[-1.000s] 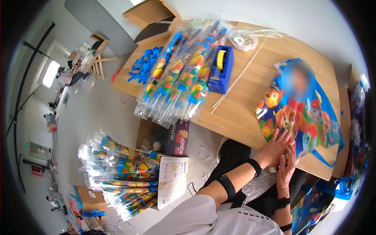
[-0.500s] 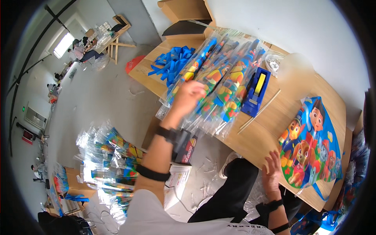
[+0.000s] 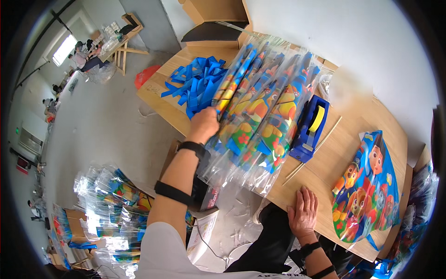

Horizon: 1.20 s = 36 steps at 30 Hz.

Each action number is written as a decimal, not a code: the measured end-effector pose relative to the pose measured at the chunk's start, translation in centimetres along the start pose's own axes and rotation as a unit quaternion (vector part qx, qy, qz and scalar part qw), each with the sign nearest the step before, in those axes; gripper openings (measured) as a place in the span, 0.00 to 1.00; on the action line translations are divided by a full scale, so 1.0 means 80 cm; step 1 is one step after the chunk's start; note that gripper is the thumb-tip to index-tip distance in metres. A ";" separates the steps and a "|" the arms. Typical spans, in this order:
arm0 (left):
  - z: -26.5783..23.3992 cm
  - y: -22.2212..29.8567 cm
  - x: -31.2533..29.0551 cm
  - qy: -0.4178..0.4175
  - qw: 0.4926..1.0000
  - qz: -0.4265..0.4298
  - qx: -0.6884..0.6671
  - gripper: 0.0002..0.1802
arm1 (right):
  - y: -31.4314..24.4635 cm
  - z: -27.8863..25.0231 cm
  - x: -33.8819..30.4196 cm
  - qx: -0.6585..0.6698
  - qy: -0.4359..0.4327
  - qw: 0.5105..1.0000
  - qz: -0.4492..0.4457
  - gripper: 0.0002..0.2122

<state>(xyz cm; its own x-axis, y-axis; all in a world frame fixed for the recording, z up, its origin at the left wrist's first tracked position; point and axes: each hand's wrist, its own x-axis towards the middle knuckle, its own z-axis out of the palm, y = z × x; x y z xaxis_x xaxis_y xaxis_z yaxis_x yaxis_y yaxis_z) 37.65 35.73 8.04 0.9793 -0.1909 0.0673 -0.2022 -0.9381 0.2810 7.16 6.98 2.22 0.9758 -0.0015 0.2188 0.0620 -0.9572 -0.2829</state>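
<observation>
The right hand [image 3: 304,211] lies flat, holding nothing, at the table's [image 3: 325,162] near edge. Farther left, the left hand [image 3: 204,125] seems closed on the leftmost wrapped roll [image 3: 230,90]; neighbouring bags [image 3: 262,111] overhang that edge, so a tug could drag slick plastic off. Room to move lies between thin sticks [image 3: 334,125] and printed sheet [image 3: 364,195], right. Blue ribbons [image 3: 197,86] crowd the far left.
</observation>
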 end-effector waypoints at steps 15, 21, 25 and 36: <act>0.042 0.081 -0.020 0.087 0.985 0.099 -0.110 0.06 | -0.005 0.006 -0.002 -0.012 -0.006 1.000 -0.007 0.27; 0.043 0.118 -0.003 -0.071 0.987 0.064 -0.132 0.22 | -0.004 0.008 -0.002 -0.004 -0.004 1.000 -0.002 0.27; 0.025 0.073 0.010 -0.065 0.981 0.077 -0.166 0.29 | -0.003 0.009 -0.001 -0.015 0.000 1.000 -0.004 0.27; 0.011 0.103 -0.048 0.030 0.971 0.070 -0.226 0.38 | -0.001 0.003 0.003 -0.004 -0.021 1.000 0.006 0.28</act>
<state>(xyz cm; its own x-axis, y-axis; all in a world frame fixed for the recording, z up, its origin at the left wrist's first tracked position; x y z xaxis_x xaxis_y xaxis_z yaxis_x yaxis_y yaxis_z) 32.19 28.45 9.25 0.9425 -0.2773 0.1868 -0.3297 -0.6786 0.6563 7.40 7.12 2.06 0.9843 -0.0007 0.1766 0.0490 -0.9596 -0.2770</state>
